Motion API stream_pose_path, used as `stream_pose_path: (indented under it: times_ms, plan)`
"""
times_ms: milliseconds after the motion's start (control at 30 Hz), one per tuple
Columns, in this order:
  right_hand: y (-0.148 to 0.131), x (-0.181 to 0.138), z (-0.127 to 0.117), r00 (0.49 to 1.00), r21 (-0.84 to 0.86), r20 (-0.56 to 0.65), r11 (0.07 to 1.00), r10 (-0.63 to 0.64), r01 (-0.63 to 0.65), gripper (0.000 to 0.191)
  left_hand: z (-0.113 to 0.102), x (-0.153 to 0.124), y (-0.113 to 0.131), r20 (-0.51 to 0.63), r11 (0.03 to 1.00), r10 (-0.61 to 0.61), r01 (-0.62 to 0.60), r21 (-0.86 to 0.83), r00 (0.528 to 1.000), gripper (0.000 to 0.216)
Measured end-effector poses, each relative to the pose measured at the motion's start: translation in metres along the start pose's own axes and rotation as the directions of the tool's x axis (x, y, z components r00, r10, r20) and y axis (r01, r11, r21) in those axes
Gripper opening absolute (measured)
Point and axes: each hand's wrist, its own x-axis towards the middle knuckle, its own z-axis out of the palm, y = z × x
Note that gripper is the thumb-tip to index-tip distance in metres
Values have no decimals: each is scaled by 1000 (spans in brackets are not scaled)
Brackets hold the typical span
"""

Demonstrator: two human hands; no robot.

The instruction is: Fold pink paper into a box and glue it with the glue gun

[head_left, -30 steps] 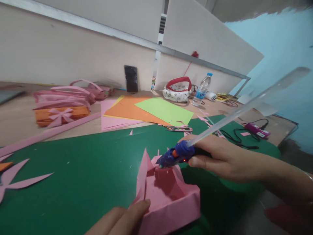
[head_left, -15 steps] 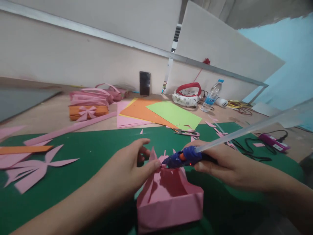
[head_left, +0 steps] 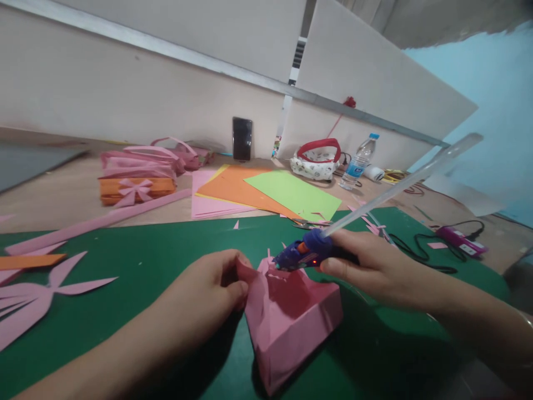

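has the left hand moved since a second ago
Yes. The left hand has come up from the bottom edge of view, further onto the green mat, and now pinches the pink paper box's left flap.

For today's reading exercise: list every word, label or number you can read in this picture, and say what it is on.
None can be read.
Water bottle label: blue, text too small.
Purple device white sticker: blurred.
Glue gun in the right hand: no readable marking.
Phone: dark screen.
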Motion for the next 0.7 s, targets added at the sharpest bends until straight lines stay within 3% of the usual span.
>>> stream_pose_path:
  times_ms: [367, 700]
  plan:
    - [0, 2, -4, 998, 20, -25, 998, -53, 53, 4, -2, -1, -15, 77, 992, 31, -21, -127, 997, 12]
    - [1, 7, 4, 998, -52, -40, 998, -40, 38, 9, -7, -1, -2, 96, 996, -18, 27, -89, 995, 14]
